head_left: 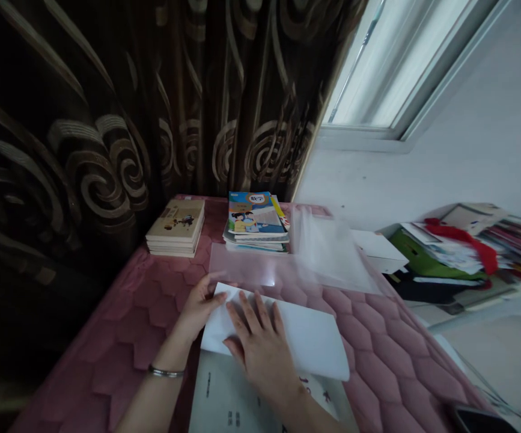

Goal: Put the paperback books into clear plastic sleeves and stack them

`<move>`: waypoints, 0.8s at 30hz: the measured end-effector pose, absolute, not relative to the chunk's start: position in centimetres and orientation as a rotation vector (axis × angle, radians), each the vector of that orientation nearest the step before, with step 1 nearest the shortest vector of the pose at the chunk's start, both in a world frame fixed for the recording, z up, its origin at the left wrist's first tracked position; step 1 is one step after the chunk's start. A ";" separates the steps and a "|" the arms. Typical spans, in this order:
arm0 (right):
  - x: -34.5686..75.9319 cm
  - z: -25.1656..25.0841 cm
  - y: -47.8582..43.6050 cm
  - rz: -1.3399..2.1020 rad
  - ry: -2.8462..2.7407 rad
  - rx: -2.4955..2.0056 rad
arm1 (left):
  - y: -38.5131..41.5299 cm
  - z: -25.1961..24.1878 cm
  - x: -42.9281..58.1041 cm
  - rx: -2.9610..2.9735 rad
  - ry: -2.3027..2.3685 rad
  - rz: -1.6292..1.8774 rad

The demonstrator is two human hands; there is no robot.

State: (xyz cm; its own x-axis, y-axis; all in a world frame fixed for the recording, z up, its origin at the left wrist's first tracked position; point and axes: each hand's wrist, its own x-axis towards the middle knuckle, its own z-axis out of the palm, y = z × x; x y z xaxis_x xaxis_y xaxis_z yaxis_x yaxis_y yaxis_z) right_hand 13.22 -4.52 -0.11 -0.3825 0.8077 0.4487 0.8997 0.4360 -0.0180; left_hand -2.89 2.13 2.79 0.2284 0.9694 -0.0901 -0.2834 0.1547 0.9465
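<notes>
A white sheet or page (314,337) lies across the upper part of a pale grey-green book (219,391) at the bottom centre. My left hand (204,304) pinches the white sheet's upper left corner between thumb and fingers; a silver bangle circles that wrist. Flat on the sheet rests my right hand (260,343), its fingers spread. Just beyond the hands is a clear plastic sheet (251,264), flat on the pink quilted cover.
On the pink quilted surface (377,355) stand a stack of beige books (176,225), a stack with a blue textbook (255,216) and clear plastic covers (327,246). Right are a white box (380,249) and piled papers (444,252). A dark curtain (197,102) hangs behind.
</notes>
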 end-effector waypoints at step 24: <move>13.3 0.3 -4.6 -0.394 -2.305 -1.400 | 1.8 2.6 -2.7 1.349 1.052 1.127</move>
